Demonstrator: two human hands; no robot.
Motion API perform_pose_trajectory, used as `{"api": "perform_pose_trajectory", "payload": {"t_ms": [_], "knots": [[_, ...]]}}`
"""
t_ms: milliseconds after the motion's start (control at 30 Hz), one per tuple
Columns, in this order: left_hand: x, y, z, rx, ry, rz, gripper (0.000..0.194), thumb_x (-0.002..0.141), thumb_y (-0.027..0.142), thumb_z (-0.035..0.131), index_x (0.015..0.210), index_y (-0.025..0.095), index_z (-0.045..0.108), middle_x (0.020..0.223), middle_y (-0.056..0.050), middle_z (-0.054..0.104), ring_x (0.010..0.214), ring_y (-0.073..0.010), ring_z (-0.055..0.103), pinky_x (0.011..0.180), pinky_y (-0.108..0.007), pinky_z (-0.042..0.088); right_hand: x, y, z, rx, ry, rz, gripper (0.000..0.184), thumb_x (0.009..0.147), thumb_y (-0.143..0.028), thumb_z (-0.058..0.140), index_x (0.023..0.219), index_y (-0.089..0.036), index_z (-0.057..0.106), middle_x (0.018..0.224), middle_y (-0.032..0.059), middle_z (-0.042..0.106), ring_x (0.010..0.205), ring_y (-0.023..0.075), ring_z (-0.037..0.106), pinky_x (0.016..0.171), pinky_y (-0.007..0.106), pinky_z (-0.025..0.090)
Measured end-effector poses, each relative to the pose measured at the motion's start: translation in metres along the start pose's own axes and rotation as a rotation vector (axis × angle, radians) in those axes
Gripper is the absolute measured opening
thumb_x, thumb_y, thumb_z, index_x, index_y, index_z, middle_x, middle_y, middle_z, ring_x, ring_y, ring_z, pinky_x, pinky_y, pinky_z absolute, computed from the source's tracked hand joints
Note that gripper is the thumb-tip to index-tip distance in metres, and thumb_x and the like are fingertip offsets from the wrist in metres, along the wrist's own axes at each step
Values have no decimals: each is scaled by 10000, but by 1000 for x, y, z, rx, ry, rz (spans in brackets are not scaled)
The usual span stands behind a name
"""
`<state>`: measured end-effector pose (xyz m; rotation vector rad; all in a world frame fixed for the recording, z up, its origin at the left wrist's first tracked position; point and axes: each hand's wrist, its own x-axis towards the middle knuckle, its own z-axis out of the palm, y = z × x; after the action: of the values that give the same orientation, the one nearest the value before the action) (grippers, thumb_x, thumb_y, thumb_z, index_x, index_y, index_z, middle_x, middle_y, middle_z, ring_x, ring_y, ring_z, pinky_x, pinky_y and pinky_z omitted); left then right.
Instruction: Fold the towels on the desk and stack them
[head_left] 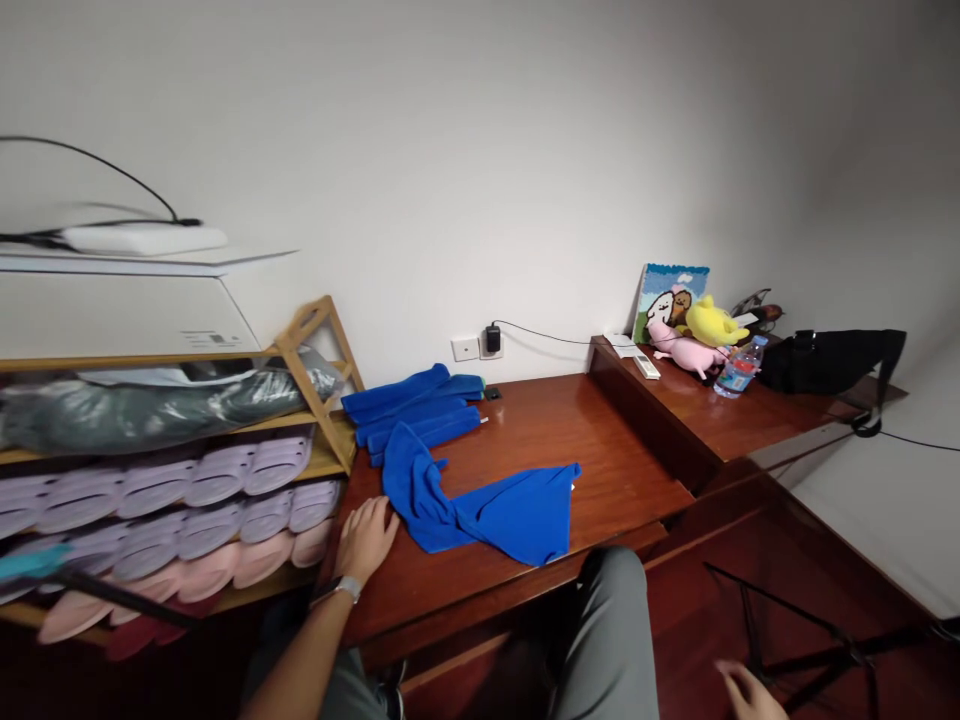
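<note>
My left hand point(366, 538) lies flat on the red-brown wooden table point(555, 430), fingers stretched out, touching the left edge of a crumpled blue towel point(480, 505) spread in front of me. Behind the towel lie several rolled blue towels point(416, 408) against the wall. My right hand point(750, 692) hangs low at the bottom right, over the floor, away from the table; its fingers look loosely apart and hold nothing. My grey-trousered knee point(611, 630) rises below the table's front edge.
A wooden rack point(315, 350) on the left holds rows of lilac and pink slippers point(187, 500). On a raised wooden step to the right sit plush toys point(701, 335), a water bottle point(739, 368), a remote and a black bag point(829, 360). A black stand's legs point(810, 640) cross the floor.
</note>
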<state>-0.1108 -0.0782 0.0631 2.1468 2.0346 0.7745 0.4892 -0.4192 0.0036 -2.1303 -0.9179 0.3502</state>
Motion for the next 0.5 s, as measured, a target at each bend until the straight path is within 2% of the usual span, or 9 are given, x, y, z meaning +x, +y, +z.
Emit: {"api": "perform_pose_trajectory", "payload": {"t_ms": [67, 133, 200, 267, 300, 367, 433, 500], "knots": [[-8, 13, 5, -67, -13, -47, 429, 950, 383, 447, 1200, 178, 728, 1420, -210, 697, 1442, -377, 524, 1250, -661, 301, 1, -47, 21, 47, -197, -221, 370, 776, -673, 544, 829, -383, 768, 917, 98, 806, 952, 378, 793, 895, 491, 662], [-19, 30, 12, -150, -35, -80, 419, 962, 418, 454, 1186, 221, 749, 1456, -171, 692, 1488, -390, 478, 1260, -717, 231, 6, -113, 54, 38, -376, -495, 383, 928, -572, 518, 1052, -329, 787, 1126, 98, 792, 1116, 334, 745, 1037, 472, 597], [-29, 47, 21, -244, -54, -108, 410, 957, 477, 496, 1195, 263, 752, 1483, -128, 687, 1525, -387, 437, 1278, -729, 160, 10, -177, 91, -49, -483, -715, 401, 958, -473, 589, 1297, -309, 725, 1338, 102, 720, 1241, 319, 674, 1111, 463, 535], [-37, 62, 28, -344, -57, -150, 432, 921, 550, 562, 1182, 264, 751, 1468, -124, 699, 1528, -389, 437, 1294, -719, 112, 13, -221, 120, -202, -550, -845, 493, 912, -372, 683, 1399, -295, 670, 1442, 113, 660, 1278, 336, 632, 1113, 476, 511], [-39, 68, 31, -400, -53, -178, 454, 891, 580, 597, 1157, 248, 753, 1430, -141, 719, 1507, -394, 466, 1300, -705, 121, 13, -233, 130, -277, -577, -884, 502, 890, -329, 708, 1390, -289, 675, 1438, 114, 660, 1266, 342, 628, 1091, 471, 514], [-42, 76, 33, -526, -42, -244, 483, 833, 610, 645, 1099, 221, 754, 1318, -170, 763, 1419, -392, 564, 1294, -645, 236, 15, -239, 141, -356, -617, -919, 372, 901, -291, 693, 1271, -278, 731, 1325, 100, 712, 1192, 328, 652, 1032, 440, 526], [-44, 79, 32, -671, -23, -327, 503, 798, 622, 656, 1077, 212, 741, 1218, -175, 786, 1317, -376, 646, 1222, -568, 403, 20, -232, 141, -277, -635, -899, 226, 975, -342, 617, 1131, -272, 764, 1183, 79, 757, 1112, 300, 685, 999, 412, 530], [-46, 78, 26, -829, 4, -424, 542, 797, 650, 625, 1105, 215, 718, 1141, -153, 794, 1238, -359, 694, 1114, -524, 516, 32, -224, 136, -78, -594, -810, 329, 1042, -473, 512, 1049, -272, 773, 1104, 76, 783, 1060, 292, 714, 991, 408, 539]]}}
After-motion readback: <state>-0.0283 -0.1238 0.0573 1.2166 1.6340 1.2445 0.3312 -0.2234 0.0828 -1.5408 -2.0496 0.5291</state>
